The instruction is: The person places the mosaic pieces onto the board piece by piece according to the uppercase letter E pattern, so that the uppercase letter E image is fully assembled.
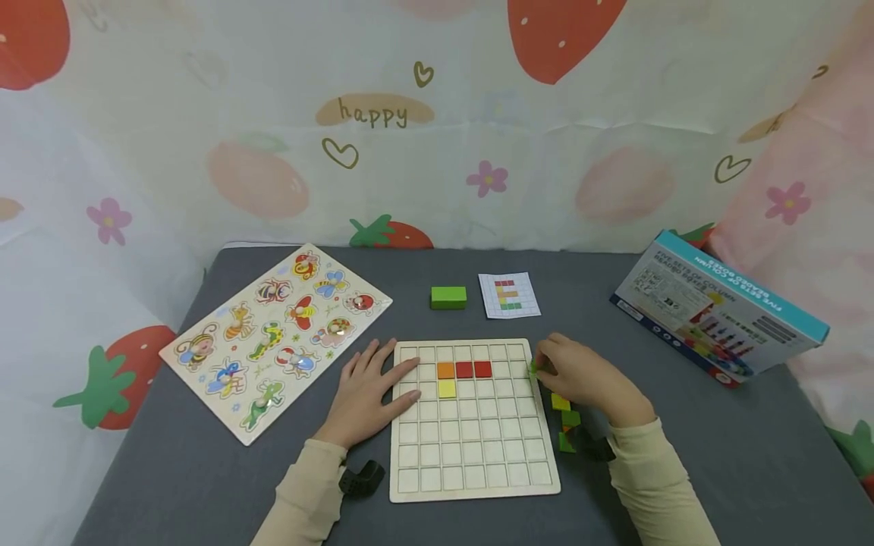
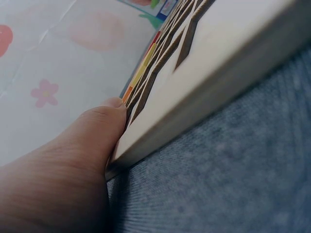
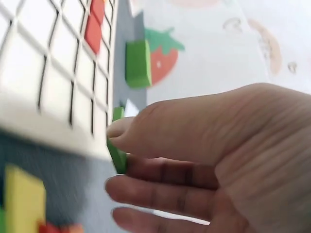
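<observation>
A pale wooden grid board (image 1: 478, 455) lies on the table with two red tiles (image 1: 473, 369), an orange tile (image 1: 446, 370) and a yellow tile (image 1: 447, 389) in its upper cells. Spread out over the board's left edge, my left hand (image 1: 369, 398) rests with thumb and a finger on the rim; the left wrist view shows the thumb (image 2: 92, 128) against the edge. By the board's upper right edge, my right hand (image 1: 576, 371) pinches a small green tile (image 3: 118, 141) between thumb and fingers. Loose yellow (image 1: 561, 402) and green tiles (image 1: 567, 442) lie below that hand.
Behind the board are a green block (image 1: 448, 298) and a pattern card (image 1: 509, 296) with coloured squares. An insect puzzle board (image 1: 276, 341) lies at the left. A printed box (image 1: 717, 311) stands at the right. A patterned cloth (image 1: 437, 182) hangs behind the table.
</observation>
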Demonstrator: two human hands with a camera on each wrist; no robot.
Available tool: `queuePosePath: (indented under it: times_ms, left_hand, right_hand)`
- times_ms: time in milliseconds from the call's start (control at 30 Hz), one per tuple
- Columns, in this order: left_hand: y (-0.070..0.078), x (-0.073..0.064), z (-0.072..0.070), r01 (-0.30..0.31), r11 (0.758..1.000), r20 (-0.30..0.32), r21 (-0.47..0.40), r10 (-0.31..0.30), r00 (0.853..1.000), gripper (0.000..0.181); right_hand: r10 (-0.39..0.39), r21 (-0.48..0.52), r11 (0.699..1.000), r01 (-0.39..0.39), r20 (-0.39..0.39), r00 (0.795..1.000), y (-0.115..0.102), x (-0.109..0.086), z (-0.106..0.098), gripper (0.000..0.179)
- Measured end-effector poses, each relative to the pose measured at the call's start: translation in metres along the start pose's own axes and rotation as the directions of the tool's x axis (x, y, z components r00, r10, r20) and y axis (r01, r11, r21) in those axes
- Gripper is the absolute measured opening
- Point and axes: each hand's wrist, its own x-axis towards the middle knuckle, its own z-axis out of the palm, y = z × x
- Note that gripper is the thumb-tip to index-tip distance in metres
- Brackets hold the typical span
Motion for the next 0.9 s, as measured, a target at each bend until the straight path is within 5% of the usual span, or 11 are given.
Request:
queuePosePath:
  times_ms: [433,900]
  left_hand:
    - [0.001,0.000,-0.001,-0.008,1.000,-0.005,0.001,0.008,1.000,0.057]
    - [0.001,0.000,0.000,-0.028,1.000,-0.051,0.011,0.029,0.998,0.056]
  right_hand:
    - [-0.250,-0.070,0.966,0.248,-0.032,0.968,-0.055,0.016,0.033,0.011]
    - [-0.343,-0.140,0.929,0.341,0.013,0.939,-0.087,0.027,0.056,0.013]
